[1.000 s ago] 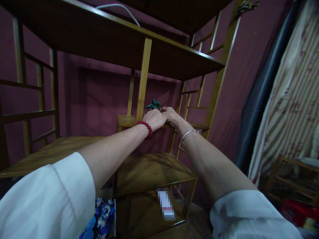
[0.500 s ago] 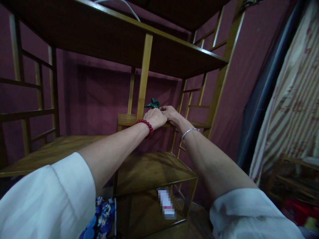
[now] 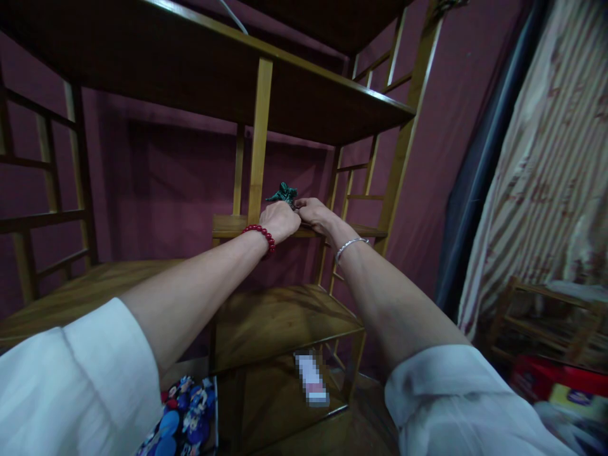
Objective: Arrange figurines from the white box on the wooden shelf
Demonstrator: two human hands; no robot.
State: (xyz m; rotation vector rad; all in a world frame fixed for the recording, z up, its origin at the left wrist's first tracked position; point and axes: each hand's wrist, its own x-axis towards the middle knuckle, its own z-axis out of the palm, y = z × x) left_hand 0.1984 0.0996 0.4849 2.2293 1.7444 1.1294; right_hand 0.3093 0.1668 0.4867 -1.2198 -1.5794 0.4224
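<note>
Both my hands are stretched forward over a small raised shelf (image 3: 229, 223). A small dark green, shiny thing (image 3: 284, 192) with pointed, leaf-like ends sticks up just behind my fingers. It is too small and too covered to name its kind. My left hand (image 3: 281, 221), with a red bead bracelet at the wrist, is closed around its lower part. Beside it, my right hand (image 3: 315, 214), wearing a silver bangle, has its fingers curled in against the same thing. The fingertips of both hands are mostly hidden.
Wooden shelving (image 3: 263, 126) surrounds my arms, with an upright post beside my left hand. A blurred white pack (image 3: 311, 379) lies on a low shelf. Lower left stands a box of blue figures (image 3: 194, 405). A curtain (image 3: 532, 158) and wooden rack (image 3: 546, 316) are at the right.
The view has turned slightly right, so shelf and hands appear further left. Both hands stay together at the green thing, which shows a little more above the fingers.
</note>
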